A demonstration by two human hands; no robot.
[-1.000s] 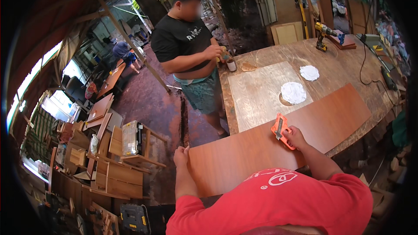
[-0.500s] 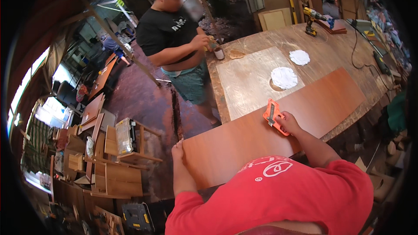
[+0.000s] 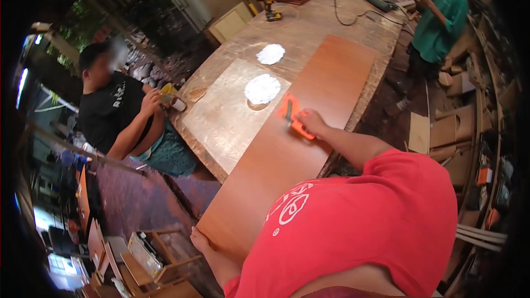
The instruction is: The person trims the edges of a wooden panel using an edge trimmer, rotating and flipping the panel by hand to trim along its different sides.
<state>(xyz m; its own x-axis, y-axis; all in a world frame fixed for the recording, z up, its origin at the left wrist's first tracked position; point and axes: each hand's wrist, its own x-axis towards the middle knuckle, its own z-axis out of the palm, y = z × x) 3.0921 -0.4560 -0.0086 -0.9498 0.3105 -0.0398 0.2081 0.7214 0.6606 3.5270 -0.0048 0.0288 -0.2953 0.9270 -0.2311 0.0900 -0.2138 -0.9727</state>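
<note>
A long reddish-brown wood board (image 3: pixel 259 174) lies slantwise on the workbench, its near left end jutting past the bench edge. My left hand (image 3: pixel 201 239) grips that jutting end, with some fingers hidden by the board. My right hand (image 3: pixel 313 123) is closed around an orange hand tool (image 3: pixel 291 115) with a loop-like body and a grey middle part. The tool is over the board's middle, blurred by motion; whether it touches the surface I cannot tell.
On the workbench (image 3: pixel 309 33) are two white round cloths (image 3: pixel 262 89), a pale sheet (image 3: pixel 221 116), a yellow drill (image 3: pixel 269 3) and a corded tool (image 3: pixel 380 3). A person in black (image 3: pixel 118 102) holds a small container at left; another in green (image 3: pixel 443 19) stands far right.
My view has swung to the right, so the bench appears turned and the person in green has come into sight. Both hands keep their holds.
</note>
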